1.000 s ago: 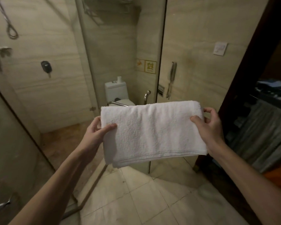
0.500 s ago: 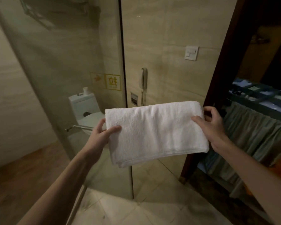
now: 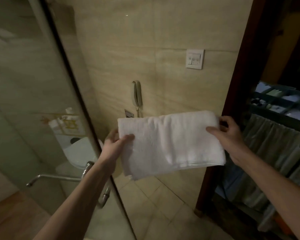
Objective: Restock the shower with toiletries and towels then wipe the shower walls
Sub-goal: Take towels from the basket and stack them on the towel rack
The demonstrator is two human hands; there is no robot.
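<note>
Restocking step, I'd say; left hand (image 3: 115, 144) and right hand (image 3: 227, 134) each pinched an end of the folded white terry towel (image 3: 170, 144); next it needed a shelf inside the glass shower door (image 3: 47, 118) on the left.

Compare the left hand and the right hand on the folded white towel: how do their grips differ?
The left hand pinches the folded white towel at its left edge, fingers mostly hidden behind; the right hand takes the right edge, its curled fingers in plain sight. The left hand sits lower than the right hand, so the towel tilts. Both have a thumb on the towel's front face.
</note>
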